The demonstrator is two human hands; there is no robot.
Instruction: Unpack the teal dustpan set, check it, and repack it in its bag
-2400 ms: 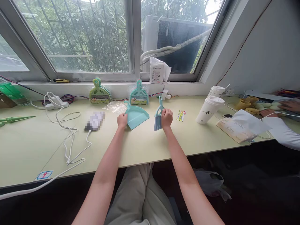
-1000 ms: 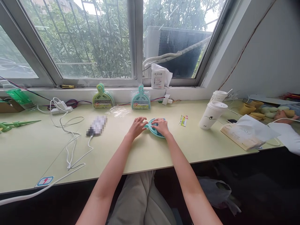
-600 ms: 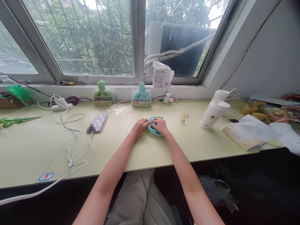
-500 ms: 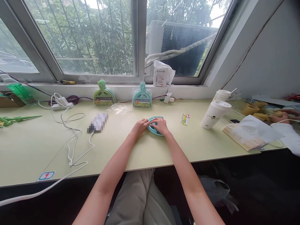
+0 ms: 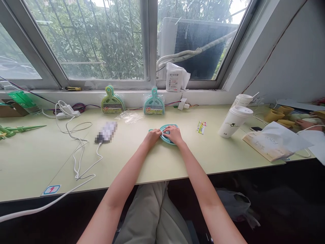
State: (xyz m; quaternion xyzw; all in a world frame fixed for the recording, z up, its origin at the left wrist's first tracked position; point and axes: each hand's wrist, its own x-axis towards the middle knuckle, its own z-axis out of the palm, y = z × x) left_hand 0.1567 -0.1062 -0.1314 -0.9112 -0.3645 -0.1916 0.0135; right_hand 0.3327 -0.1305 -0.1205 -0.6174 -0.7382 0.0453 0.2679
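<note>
Both hands now press down together on a teal dustpan set (image 5: 168,135) lying flat on the tabletop (image 5: 177,159), straight ahead of the person. Some two seconds ago the pan and its small brush were apart and upright, one in each hand; since then they have been laid together and the hands have closed in over them. The left hand (image 5: 152,137) rests with curled fingers on the set's left edge, where a bit of teal pokes out beside the knuckles. The right hand (image 5: 173,134) lies palm down over its top, fingers spread across it. Neither hand lifts the set; both only bear on it. Over the last half second the hands have hardly moved.

Going from left to right: a white cable (image 5: 76,149) still loops across the tabletop from a power strip (image 5: 65,112) near the wall, ending at a blurred white device (image 5: 106,131). A green packaged dustpan (image 5: 112,103) and a teal packaged dustpan (image 5: 153,104) lean against the sill as before, with a clear plastic wrapper (image 5: 128,117) lying between them. Right of the hands lies a small label (image 5: 201,127), then a white paper cup (image 5: 234,121) and a white paper bag (image 5: 275,140). At the far right another person's hand (image 5: 304,124) has drawn back toward the edge of the view.
</note>
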